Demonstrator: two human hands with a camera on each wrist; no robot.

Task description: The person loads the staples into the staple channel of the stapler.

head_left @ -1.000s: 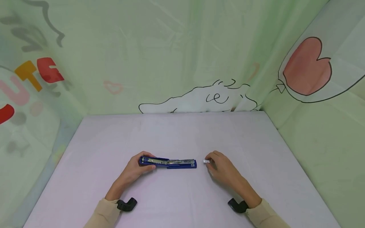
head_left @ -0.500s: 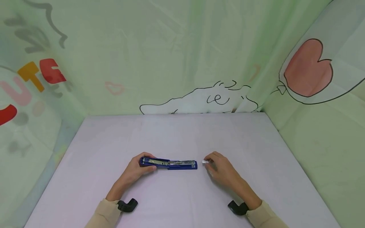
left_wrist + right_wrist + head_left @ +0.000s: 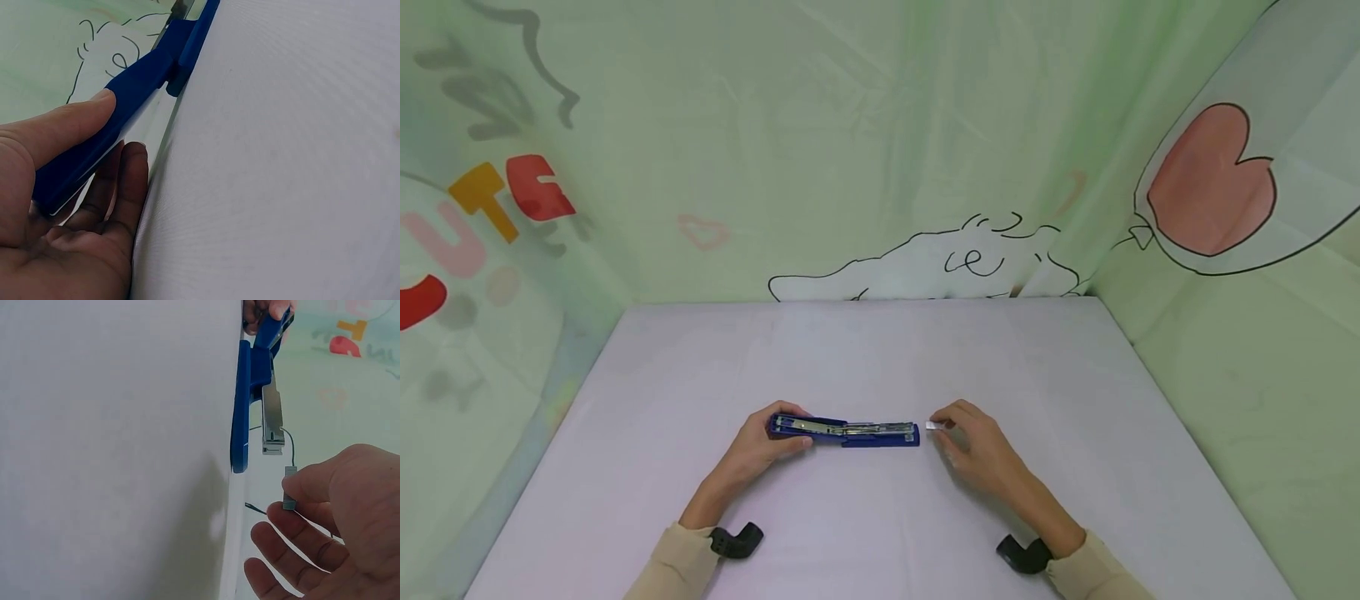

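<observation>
A blue stapler point(image 3: 880, 435) lies along the table with its top cover swung back to the left, baring the metal staple channel point(image 3: 272, 412). My left hand point(image 3: 767, 440) grips the raised cover, thumb on the near side and fingers on the far side; the left wrist view shows the thumb point(image 3: 81, 119) along the blue plastic. Just right of the stapler's front end, my right hand point(image 3: 981, 442) pinches a short silvery strip of staples point(image 3: 290, 487) between thumb and fingers. A small gap separates the strip from the channel's end.
The table point(image 3: 865, 358) has a white cover. A pale green printed curtain point(image 3: 820, 150) stands behind it and along both sides. Each wrist wears a black camera mount point(image 3: 737, 542).
My right hand has moved slightly left, bringing the strip of staples closer to the stapler's front end. My left hand and the stapler hold nearly the same place.
</observation>
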